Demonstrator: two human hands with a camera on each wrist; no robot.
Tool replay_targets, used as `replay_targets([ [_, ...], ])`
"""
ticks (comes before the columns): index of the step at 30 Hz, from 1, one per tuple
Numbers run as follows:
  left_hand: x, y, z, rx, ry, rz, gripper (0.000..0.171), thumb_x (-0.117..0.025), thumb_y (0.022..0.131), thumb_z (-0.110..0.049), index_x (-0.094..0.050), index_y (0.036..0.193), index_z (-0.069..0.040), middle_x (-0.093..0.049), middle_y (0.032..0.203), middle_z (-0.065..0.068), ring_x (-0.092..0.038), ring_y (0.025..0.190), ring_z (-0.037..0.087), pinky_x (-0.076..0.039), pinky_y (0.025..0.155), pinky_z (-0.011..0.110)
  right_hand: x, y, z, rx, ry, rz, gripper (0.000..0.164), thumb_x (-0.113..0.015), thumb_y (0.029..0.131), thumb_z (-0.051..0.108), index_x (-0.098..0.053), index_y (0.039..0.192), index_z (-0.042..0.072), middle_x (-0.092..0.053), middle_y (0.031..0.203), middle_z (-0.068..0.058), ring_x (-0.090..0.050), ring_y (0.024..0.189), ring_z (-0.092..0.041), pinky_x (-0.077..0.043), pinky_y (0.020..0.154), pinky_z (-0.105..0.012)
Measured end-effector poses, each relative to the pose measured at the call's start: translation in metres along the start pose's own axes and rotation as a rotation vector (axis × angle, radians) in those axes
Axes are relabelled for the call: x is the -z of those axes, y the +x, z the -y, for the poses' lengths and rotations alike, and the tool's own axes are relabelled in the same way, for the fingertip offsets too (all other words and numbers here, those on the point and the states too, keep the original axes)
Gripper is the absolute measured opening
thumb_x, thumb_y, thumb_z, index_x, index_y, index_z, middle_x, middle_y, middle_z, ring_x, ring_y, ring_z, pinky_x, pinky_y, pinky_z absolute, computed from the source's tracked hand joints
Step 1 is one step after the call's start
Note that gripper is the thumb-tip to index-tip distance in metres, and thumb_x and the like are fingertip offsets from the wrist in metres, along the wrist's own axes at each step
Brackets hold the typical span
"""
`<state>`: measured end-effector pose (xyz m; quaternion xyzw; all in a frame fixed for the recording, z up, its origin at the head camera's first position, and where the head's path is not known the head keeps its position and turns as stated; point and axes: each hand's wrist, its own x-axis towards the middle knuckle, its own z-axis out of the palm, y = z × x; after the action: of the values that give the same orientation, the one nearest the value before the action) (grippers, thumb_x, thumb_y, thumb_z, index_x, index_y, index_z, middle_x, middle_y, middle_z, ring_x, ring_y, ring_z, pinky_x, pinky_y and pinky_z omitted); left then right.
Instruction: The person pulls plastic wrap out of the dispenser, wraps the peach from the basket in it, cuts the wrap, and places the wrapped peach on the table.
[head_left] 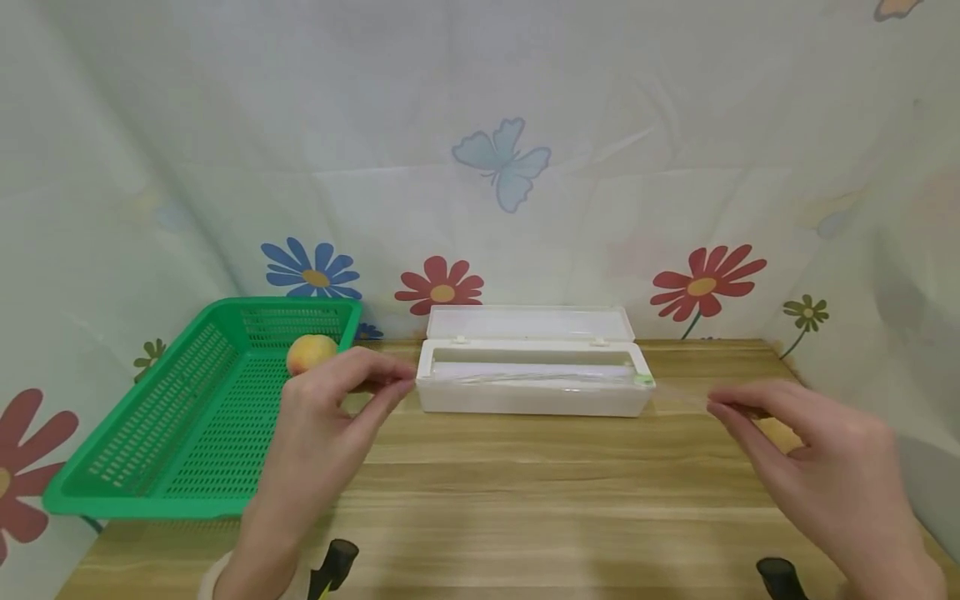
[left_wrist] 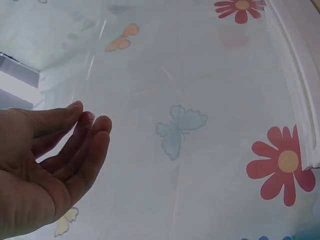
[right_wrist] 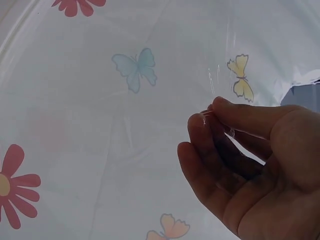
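A white cling film dispenser box (head_left: pixel 532 400) stands on the table with its lid (head_left: pixel 525 322) tipped back. Inside lies a pale roll of film (head_left: pixel 517 369). My left hand (head_left: pixel 311 433) is beside the box's left end, thumb and forefinger pinching the edge of clear cling film. To the right of the box, my right hand (head_left: pixel 832 454) pinches the other side of the film. In the right wrist view, thin glints of the cling film (right_wrist: pixel 211 82) run up from the fingertips. The sheet is so clear that most of its outline cannot be seen.
A green plastic basket (head_left: pixel 150 507) sits at the left with a peach (head_left: pixel 307 353) near its far right corner. Another yellowish fruit (head_left: pixel 782 434) is partly hidden behind my right hand. A flower-printed curtain (head_left: pixel 660 100) closes off the table's (head_left: pixel 525 500) back and sides.
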<state>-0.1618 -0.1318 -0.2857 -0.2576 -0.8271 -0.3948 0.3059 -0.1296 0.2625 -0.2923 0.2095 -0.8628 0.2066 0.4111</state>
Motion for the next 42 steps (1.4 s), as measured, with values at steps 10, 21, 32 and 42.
replay_targets([
  [10, 0.006, -0.006, 0.005, 0.119, -0.060, 0.360, 0.017, -0.078, 0.091, -0.004, -0.074, 0.097, -0.020, -0.068, 0.089, -0.015, -0.064, 0.080, 0.005, -0.058, 0.072, 0.027, -0.008, -0.010, -0.016, 0.054, 0.054, 0.301, 0.011, -0.079, 0.092, 0.031, -0.074, 0.088, 0.023, -0.065, 0.080, 0.020, -0.057, 0.070, 0.004, -0.047, 0.061, -0.014],
  [21, -0.004, -0.007, 0.017, 0.069, -0.055, 0.725, 0.015, -0.072, 0.096, -0.006, -0.070, 0.091, -0.020, -0.062, 0.084, -0.015, -0.059, 0.078, 0.004, -0.054, 0.072, 0.026, -0.023, -0.023, -0.030, -0.081, 0.175, 0.942, 0.022, -0.077, 0.092, 0.010, -0.063, 0.084, 0.025, -0.050, 0.072, 0.021, -0.045, 0.064, 0.003, -0.042, 0.055, -0.023],
  [32, -0.031, -0.019, 0.033, 0.051, 0.017, 1.020, 0.024, -0.072, 0.092, -0.002, -0.065, 0.079, -0.021, -0.055, 0.073, -0.017, -0.051, 0.068, 0.004, -0.048, 0.066, 0.022, -0.049, -0.034, -0.027, -0.095, 0.231, 1.068, 0.034, -0.071, 0.086, -0.001, -0.057, 0.070, 0.025, -0.044, 0.063, 0.018, -0.038, 0.055, 0.001, -0.035, 0.049, -0.022],
  [42, -0.055, -0.030, 0.048, 0.057, 0.085, 1.147, 0.028, -0.075, 0.082, 0.000, -0.064, 0.069, -0.022, -0.053, 0.067, -0.016, -0.048, 0.065, 0.003, -0.045, 0.062, 0.022, -0.080, -0.051, -0.033, -0.123, 0.192, 1.144, 0.031, -0.072, 0.081, 0.000, -0.055, 0.067, 0.021, -0.044, 0.065, 0.014, -0.039, 0.059, -0.003, -0.037, 0.053, -0.026],
])
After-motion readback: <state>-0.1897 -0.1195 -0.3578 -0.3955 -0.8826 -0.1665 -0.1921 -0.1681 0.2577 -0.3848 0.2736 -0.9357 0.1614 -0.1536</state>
